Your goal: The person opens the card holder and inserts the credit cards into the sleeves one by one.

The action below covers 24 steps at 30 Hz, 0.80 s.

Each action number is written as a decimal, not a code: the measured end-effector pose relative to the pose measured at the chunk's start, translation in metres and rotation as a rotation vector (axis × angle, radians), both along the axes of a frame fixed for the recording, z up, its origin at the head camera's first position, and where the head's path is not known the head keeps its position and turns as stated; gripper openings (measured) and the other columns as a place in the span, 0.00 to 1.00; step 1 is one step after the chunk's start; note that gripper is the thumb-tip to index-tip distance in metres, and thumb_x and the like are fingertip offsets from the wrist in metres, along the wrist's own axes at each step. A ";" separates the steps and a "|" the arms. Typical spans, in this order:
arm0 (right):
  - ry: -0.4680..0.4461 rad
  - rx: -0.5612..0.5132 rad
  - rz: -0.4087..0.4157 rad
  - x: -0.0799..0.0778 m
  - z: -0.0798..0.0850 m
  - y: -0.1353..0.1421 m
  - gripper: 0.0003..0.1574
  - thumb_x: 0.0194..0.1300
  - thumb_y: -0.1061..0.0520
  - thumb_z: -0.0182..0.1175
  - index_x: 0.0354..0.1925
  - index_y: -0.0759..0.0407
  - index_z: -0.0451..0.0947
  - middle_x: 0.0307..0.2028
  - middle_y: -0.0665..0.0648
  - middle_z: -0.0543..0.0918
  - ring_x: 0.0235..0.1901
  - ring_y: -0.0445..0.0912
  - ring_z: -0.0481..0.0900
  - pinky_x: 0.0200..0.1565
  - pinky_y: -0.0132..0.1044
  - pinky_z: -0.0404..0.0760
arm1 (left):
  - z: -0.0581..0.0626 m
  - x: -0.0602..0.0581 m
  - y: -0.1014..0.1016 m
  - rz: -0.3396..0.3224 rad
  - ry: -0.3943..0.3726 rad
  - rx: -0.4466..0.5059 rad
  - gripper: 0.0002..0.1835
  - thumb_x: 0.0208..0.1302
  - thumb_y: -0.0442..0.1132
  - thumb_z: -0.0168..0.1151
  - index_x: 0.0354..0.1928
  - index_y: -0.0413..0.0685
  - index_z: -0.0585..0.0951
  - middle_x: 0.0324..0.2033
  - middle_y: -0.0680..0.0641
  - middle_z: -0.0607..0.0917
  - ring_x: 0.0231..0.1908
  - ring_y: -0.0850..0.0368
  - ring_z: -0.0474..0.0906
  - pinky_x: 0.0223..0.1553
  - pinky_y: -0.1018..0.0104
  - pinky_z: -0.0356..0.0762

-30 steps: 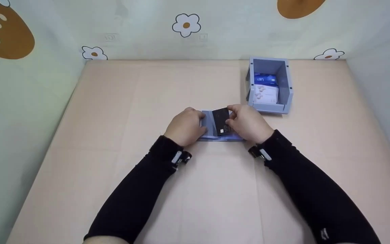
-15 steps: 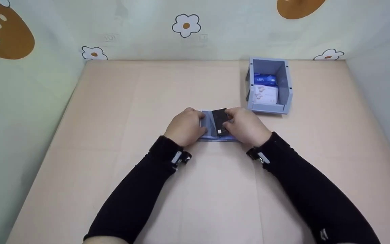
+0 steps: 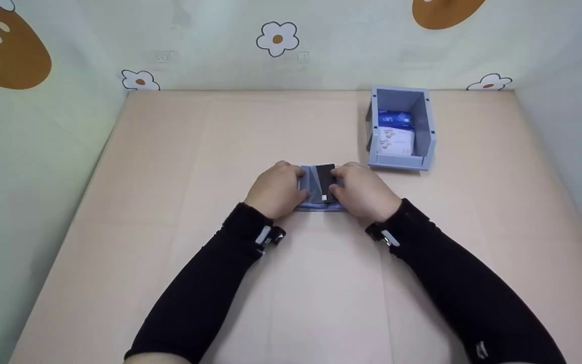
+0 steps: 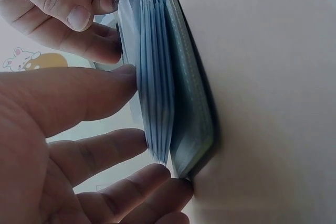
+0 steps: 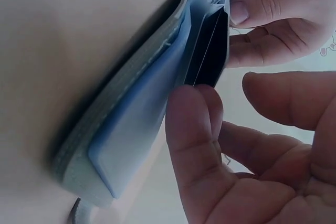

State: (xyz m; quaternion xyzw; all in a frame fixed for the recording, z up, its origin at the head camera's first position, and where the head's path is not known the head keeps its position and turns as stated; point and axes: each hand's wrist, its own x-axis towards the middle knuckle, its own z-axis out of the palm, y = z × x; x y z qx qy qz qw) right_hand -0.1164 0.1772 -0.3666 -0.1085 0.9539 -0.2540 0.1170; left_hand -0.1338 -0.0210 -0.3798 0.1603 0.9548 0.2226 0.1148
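A card holder (image 4: pixel 191 93) with a pale blue-grey cover and a stack of clear sleeves (image 4: pixel 155 77) lies spread on the table. My left hand (image 3: pixel 274 191) grips its left side, thumb on the sleeves and fingers at their edges. A black card (image 3: pixel 326 181) with a small white patch sits tilted, its left part under a clear sleeve. My right hand (image 3: pixel 367 193) is at the card's right edge. In the right wrist view, its fingertips (image 5: pixel 189 108) touch the card's edge while the thumb stands apart from it. The right hand hides the holder's right part from the head view.
A grey open-front bin (image 3: pixel 402 162) stands behind and right of my right hand. Inside lie a blue card (image 3: pixel 395 119) and a white printed card or packet (image 3: pixel 396 141). Walls with flower prints border the table (image 3: pixel 250 126) at the back and sides.
My right hand has moved left and slightly nearer, and the black card has slid left under the sleeve. The right thumb and fingers have gone from pinching the card to its edge. My left hand stays put.
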 end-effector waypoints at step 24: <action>-0.001 0.012 0.088 0.005 -0.001 -0.007 0.18 0.76 0.59 0.56 0.57 0.64 0.83 0.44 0.60 0.88 0.42 0.52 0.82 0.48 0.49 0.82 | -0.001 -0.001 -0.001 -0.003 -0.002 0.005 0.24 0.69 0.45 0.70 0.64 0.44 0.84 0.57 0.42 0.86 0.53 0.51 0.83 0.61 0.55 0.80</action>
